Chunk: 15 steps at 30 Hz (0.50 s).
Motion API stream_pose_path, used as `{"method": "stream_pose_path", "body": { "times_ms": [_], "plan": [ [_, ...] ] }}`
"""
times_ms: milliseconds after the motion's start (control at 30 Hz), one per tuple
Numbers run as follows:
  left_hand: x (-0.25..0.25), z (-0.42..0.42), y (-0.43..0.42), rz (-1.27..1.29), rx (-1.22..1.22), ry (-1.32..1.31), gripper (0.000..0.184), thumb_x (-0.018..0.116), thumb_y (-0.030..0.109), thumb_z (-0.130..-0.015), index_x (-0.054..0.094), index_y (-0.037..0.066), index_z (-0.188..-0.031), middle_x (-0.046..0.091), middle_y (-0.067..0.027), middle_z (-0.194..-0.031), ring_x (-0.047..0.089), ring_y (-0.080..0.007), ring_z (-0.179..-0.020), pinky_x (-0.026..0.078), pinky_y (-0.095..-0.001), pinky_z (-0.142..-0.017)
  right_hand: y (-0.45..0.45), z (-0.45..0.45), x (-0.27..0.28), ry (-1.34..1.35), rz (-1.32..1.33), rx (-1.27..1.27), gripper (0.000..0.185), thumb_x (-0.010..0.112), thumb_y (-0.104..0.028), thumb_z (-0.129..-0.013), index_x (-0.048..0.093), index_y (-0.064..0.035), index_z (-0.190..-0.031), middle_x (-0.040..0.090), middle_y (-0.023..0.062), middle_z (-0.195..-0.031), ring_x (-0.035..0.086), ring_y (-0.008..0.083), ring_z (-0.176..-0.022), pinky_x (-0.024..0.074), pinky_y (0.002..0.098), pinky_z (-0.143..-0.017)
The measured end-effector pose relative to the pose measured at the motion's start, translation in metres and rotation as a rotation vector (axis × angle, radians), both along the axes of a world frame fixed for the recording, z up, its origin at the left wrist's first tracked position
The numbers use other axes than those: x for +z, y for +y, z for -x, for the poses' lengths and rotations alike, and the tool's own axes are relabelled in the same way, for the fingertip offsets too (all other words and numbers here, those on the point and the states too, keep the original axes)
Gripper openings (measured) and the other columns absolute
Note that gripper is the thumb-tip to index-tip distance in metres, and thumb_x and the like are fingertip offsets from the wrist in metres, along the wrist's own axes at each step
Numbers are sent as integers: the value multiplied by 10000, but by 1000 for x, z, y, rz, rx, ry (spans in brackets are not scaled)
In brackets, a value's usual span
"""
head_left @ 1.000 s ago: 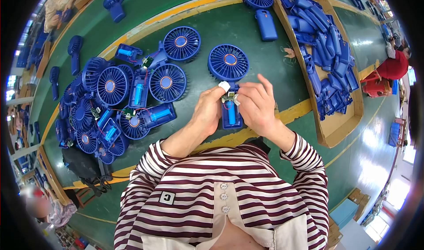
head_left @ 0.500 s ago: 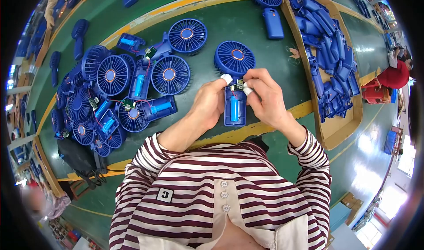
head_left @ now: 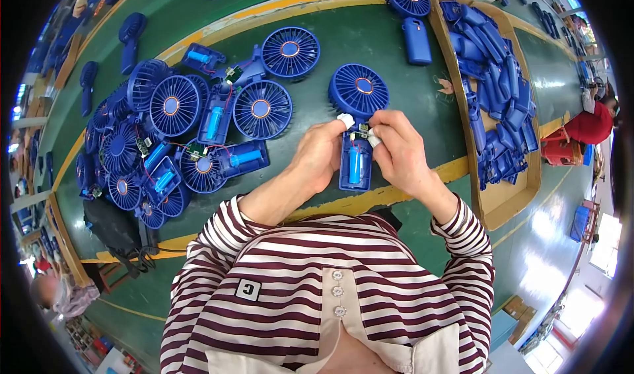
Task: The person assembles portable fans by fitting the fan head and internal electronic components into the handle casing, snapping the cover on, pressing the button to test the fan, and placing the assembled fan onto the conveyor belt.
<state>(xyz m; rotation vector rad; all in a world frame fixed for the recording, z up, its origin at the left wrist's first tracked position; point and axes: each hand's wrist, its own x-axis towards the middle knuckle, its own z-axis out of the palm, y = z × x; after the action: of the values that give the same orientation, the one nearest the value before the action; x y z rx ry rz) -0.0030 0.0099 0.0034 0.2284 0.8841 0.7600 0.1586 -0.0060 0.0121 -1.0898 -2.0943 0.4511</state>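
Note:
A blue handheld fan (head_left: 360,90) lies in front of me with its grille away from me and its handle pointing at my body. The handle's housing is uncovered, showing a light-blue battery (head_left: 355,164) and a small green circuit board (head_left: 360,134) with thin wires. My left hand (head_left: 318,152) is closed along the handle's left side, its white-covered thumb tip near the neck. At the board's right edge, my right hand (head_left: 401,150) pinches with thumb and finger, a white cover on one tip. The exact contact is partly hidden by the fingers.
Several opened fans (head_left: 175,106) with batteries and boards exposed are piled at left. A cardboard box (head_left: 492,215) of blue handle covers (head_left: 495,76) stands at right. Another fan (head_left: 416,40) lies beyond on the green table (head_left: 317,43). A black bag (head_left: 112,232) sits at the near left.
The whole view has shifted slightly. Both hands stay at the fan's neck and handle, with the right fingers moved only a little around the circuit board.

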Motion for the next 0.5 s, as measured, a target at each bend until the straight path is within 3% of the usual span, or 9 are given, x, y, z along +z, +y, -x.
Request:
{"method": "stream_pose_path", "body": {
  "times_ms": [467,500],
  "plan": [
    [-6,7,-3,-7,-114,105,225,477,192,-860,554,11,-969,592,-82,-903,568,-160,-795,466,-322,-701,-3,4,0,-198,-212,81,279,557,90,-564,527,109,-840,514,179,-940,526,296,-717,469,354,-592],
    [-6,9,-3,-5,-116,105,225,477,192,-860,554,11,-969,592,-82,-903,568,-160,-795,466,-322,-701,-5,4,0,-246,-190,83,254,555,34,-584,530,99,-828,511,173,-953,520,292,-762,466,354,-631]
  ]
}}
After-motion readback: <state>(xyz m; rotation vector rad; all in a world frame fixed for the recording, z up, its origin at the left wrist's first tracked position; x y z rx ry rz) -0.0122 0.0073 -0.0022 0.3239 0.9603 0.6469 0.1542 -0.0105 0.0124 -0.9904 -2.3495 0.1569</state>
